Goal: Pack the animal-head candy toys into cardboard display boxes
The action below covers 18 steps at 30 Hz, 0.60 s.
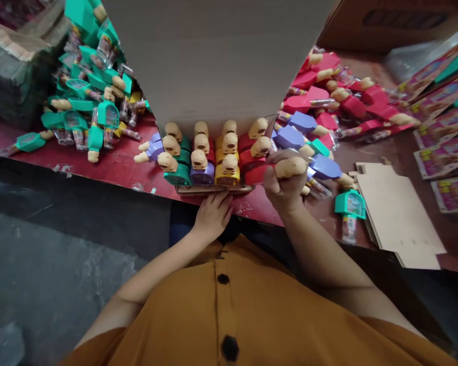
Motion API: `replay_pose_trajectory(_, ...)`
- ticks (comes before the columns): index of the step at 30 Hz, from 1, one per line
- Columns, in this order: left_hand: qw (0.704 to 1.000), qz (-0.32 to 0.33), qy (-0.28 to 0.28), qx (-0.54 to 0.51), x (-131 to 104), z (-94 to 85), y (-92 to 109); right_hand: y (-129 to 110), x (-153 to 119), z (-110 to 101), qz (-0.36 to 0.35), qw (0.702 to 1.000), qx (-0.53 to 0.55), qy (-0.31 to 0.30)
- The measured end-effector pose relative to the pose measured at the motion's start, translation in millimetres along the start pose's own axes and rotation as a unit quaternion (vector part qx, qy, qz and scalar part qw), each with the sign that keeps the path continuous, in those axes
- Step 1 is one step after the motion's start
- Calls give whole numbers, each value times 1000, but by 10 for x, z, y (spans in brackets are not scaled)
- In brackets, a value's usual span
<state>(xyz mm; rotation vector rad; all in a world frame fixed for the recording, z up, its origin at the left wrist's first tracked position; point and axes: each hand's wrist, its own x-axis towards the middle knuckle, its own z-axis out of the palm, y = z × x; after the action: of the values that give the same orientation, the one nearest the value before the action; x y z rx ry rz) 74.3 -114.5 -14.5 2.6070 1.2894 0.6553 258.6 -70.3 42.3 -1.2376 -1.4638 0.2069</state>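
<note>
A display box [229, 61] stands in front of me with its tall grey panel raised. In its lower part sit rows of candy toys [229, 165] with beige animal heads, in green, purple, yellow and red columns. My right hand [286, 190] is closed around a red candy toy [290, 166] at the right end of the rows; its beige head sticks out from my fingers, and much of its body is hidden. My left hand [212, 213] lies with fingers stretched against the box's front edge, holding nothing.
Green toys [76, 101] are heaped at left, red toys [351, 96] and purple toys [295, 129] at right. Flat cardboard pieces [399, 208] lie at the right table edge. Printed boxes [442, 137] line the far right, and a stack [19, 71] stands far left.
</note>
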Motion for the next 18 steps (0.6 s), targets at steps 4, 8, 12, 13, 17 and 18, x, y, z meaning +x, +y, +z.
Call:
replay_pose_trajectory(4, 1000, 6, -24, 13, -21, 33, -17, -44, -2, 104, -76, 997, -32, -10)
replay_pose_trajectory(8, 1000, 1, -14, -16, -30, 24, 23, 36, -117, 186, -129, 983, -125, 42)
replay_pose_trajectory(12, 983, 100, 59, -143, 22, -384, -21, 176, -167, 193, -74, 987, -139, 36)
replay_pose_trajectory(13, 971, 130, 103, -171, 88, -573, -81, 194, -164, 171, -44, 991, -128, 19)
replay_pose_trajectory(17, 853, 73, 453, -249, 642, -1472, -463, 146, -215, 16, 31, 997, -64, 7)
replay_pose_trajectory(18, 849, -5, 433, -303, 814, -1677, -556, 113, -252, -30, 61, 997, -49, 27)
